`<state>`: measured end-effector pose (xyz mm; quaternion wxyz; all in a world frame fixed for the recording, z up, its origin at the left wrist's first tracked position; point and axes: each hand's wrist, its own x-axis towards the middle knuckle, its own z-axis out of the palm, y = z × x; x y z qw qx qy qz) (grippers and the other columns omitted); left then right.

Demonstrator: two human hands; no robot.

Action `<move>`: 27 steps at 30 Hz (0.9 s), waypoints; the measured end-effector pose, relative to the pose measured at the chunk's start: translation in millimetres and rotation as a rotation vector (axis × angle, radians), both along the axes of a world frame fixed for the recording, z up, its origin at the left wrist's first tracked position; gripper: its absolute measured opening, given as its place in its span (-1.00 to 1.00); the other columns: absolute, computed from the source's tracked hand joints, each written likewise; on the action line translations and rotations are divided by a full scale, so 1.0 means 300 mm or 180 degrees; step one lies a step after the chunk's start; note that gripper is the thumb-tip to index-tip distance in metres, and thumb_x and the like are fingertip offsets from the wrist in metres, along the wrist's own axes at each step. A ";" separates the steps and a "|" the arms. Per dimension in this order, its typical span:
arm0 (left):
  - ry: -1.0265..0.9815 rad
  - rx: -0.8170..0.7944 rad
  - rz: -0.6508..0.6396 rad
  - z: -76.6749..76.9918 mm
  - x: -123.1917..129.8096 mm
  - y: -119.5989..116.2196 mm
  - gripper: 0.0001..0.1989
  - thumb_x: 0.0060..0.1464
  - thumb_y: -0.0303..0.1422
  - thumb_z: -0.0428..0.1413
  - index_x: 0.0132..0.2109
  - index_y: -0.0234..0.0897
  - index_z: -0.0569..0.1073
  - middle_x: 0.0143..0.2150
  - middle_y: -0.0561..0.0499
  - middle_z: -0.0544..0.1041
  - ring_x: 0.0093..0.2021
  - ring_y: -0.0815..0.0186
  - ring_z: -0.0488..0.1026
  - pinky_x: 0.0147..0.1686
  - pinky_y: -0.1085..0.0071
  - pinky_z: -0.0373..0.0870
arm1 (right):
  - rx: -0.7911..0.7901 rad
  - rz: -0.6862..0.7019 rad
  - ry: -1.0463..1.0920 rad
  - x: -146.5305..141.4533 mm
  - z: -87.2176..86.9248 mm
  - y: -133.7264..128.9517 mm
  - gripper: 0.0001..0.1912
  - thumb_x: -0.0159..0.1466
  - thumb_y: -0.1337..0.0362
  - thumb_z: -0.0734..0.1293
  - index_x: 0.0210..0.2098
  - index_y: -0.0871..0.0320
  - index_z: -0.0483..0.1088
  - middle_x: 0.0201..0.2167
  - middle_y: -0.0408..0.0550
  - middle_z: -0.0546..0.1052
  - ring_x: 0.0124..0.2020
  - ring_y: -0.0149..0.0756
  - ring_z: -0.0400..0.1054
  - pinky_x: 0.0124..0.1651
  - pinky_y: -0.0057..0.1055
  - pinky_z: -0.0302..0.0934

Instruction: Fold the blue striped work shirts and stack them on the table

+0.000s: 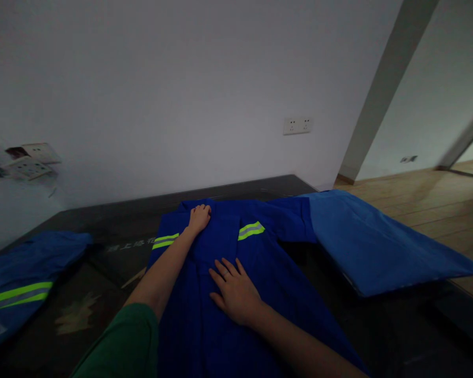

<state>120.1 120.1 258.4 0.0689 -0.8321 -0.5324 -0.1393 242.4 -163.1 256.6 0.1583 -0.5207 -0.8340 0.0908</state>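
Observation:
A blue work jacket [260, 278] with yellow-green and grey reflective stripes lies spread over a dark table, its collar end away from me. One sleeve reaches out to the right. My left hand [200, 217] rests near the collar, its fingers curled down on the fabric; whether they pinch any cloth is hidden. Lower down, my right hand [235, 291] lies flat on the jacket's front with its fingers spread. A ring shows on one of its fingers.
On the left lies another blue garment [21, 283] with a reflective stripe. A lighter blue cloth [362, 236] covers the right side, past the sleeve. The dark table [118, 205] meets a white wall with a socket plate [297, 125]. Wooden floor [421, 197] shows at right.

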 end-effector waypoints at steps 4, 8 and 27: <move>-0.0220 0.0174 0.0016 -0.009 0.038 -0.044 -0.62 0.20 -0.45 -0.12 0.11 -0.18 0.36 0.16 -0.13 0.36 0.19 0.11 0.22 0.18 0.13 0.09 | -0.0001 0.0005 -0.0005 0.000 0.000 0.000 -0.41 0.38 0.02 0.07 0.30 0.18 0.09 0.34 0.10 0.07 0.37 -0.05 -0.16 0.35 0.08 -0.31; -0.0219 -0.0427 0.0030 -0.055 0.064 -0.072 -0.53 0.25 -0.12 -0.13 0.26 -0.05 0.25 0.34 -0.07 0.17 0.34 -0.02 0.01 0.22 -0.06 -0.02 | -0.0007 -0.0007 -0.0035 0.001 0.000 0.000 -0.41 0.38 0.03 0.08 0.31 0.18 0.08 0.35 0.10 0.06 0.37 -0.04 -0.16 0.34 0.10 -0.28; 0.0042 -0.0821 -0.1743 0.102 0.621 -0.589 0.03 -0.04 -0.06 0.19 0.40 -0.22 -0.23 0.39 -0.32 -0.06 0.37 -0.08 -0.07 0.22 -0.09 0.00 | 0.0348 0.0004 -0.0170 0.092 0.059 -0.225 -0.55 0.32 0.24 0.20 0.18 0.15 0.28 0.20 0.06 0.31 0.26 -0.11 0.08 0.30 -0.08 -0.04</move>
